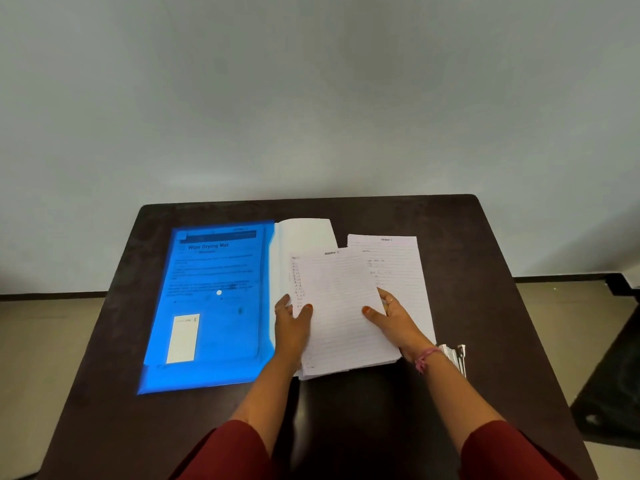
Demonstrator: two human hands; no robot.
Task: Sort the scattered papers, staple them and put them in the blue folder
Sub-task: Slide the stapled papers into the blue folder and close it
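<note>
A bright blue translucent folder (211,306) lies on the left half of the dark table, with a printed sheet showing through it. Right of it is a pile of lined papers. My left hand (292,323) pinches the left edge of the top lined sheet (339,306), thumb on top. My right hand (394,318) holds the same sheet's right edge, thumb on top. Another lined sheet (398,265) lies underneath to the right, and a blank white sheet (308,233) sticks out behind. A silver stapler (455,356) lies just right of my right wrist.
The dark brown table (485,306) stands against a pale wall (311,98). Tiled floor shows on both sides, with a dark object (616,393) on the floor at right. Bare tabletop lies in front of the papers.
</note>
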